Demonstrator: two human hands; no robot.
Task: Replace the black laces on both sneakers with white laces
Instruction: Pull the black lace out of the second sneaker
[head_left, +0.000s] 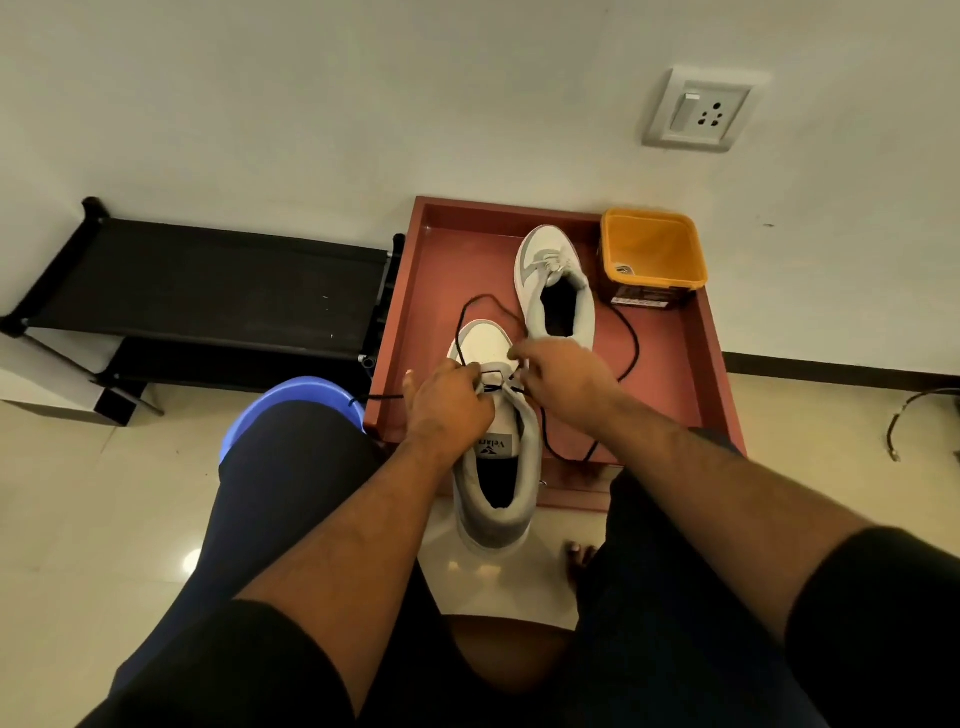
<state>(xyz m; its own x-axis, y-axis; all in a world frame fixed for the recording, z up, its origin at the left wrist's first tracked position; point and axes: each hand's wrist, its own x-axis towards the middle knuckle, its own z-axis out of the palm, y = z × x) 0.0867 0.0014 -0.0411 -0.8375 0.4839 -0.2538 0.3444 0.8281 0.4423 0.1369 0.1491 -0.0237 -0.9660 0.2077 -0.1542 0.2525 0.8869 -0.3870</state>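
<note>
A grey and white sneaker (501, 467) lies near me, its toe on the red tray (670, 374) and its heel over the floor. A black lace (631, 343) is still threaded through its lowest eyelets and loops loosely over the tray on both sides. My left hand (447, 402) pinches the lace at the left eyelets. My right hand (563, 371) pinches it at the right eyelets. A second sneaker (556, 283) lies farther back on the tray, with white lace bunched at its front eyelets.
An orange tub (652, 254) stands at the tray's back right corner with something small inside. A black shoe rack (208, 291) stands to the left against the wall. A blue plastic stool (296, 400) is behind my left knee. A wall socket (701, 111) is above.
</note>
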